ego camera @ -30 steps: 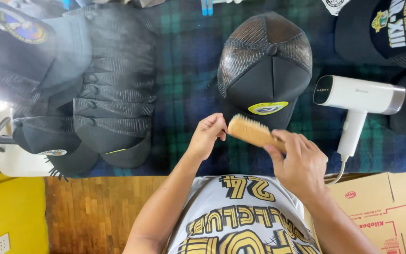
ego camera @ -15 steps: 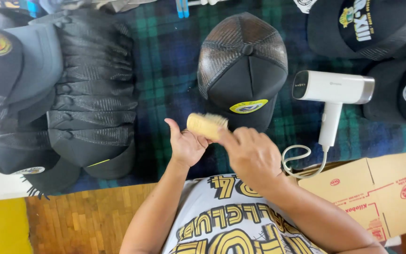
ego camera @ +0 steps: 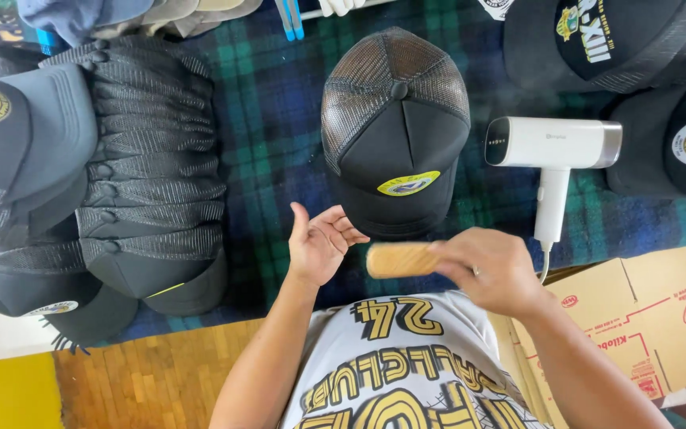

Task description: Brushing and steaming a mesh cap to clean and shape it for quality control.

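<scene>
The right hand [ego camera: 492, 270] grips a pale wooden brush [ego camera: 401, 260] beside the open, empty left hand [ego camera: 319, 243], the black mesh-backed cap [ego camera: 395, 131] just beyond seemingly not yet brushed.

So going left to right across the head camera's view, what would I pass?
Stack of black caps → open left hand → wooden brush → right hand gripping it → white handheld steamer → more black caps. The lone cap with a yellow patch sits above the hands.
</scene>
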